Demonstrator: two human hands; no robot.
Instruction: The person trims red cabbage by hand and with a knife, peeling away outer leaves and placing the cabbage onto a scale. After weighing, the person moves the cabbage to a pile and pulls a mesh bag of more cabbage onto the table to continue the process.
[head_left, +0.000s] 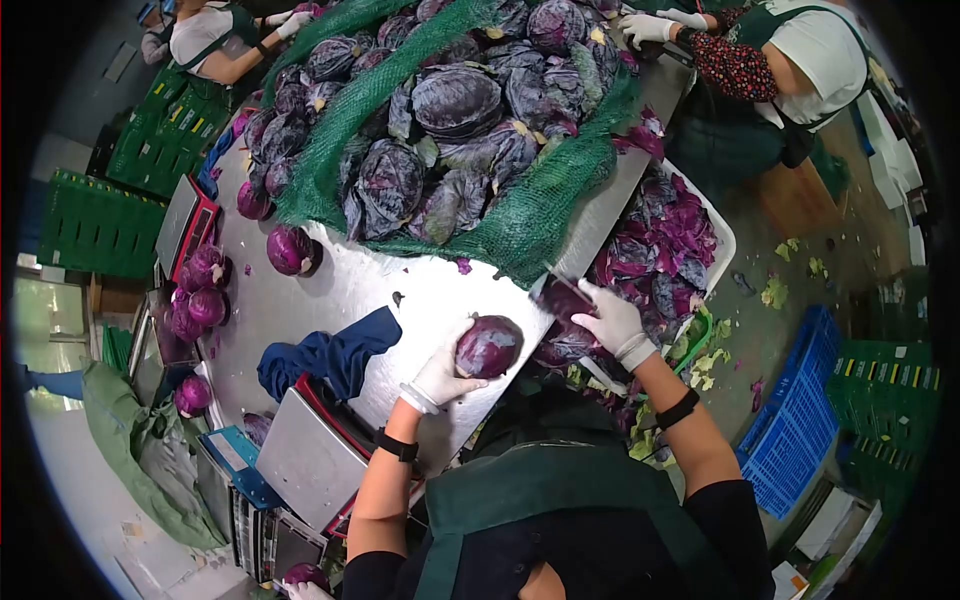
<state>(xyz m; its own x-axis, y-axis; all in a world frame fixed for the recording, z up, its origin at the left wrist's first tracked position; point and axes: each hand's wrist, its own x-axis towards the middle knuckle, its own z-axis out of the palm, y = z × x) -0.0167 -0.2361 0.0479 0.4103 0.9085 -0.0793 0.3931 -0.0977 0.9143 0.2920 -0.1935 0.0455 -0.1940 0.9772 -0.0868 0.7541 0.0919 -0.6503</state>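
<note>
Cabbage (489, 347) held at metal table (430, 290); crates (100, 225) seemingly stacked.

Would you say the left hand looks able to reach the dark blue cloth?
Probably yes: only bare table lies between the left hand and the cloth, though that hand must likely release the cabbage first.

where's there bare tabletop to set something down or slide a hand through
Bare metal tabletop lies between the green net and the held cabbage, with only small scraps; another patch lies between the blue cloth and the left-edge cabbages. Crowded: the net's cabbage heap and the leaf-filled bin near the right hand.
</note>
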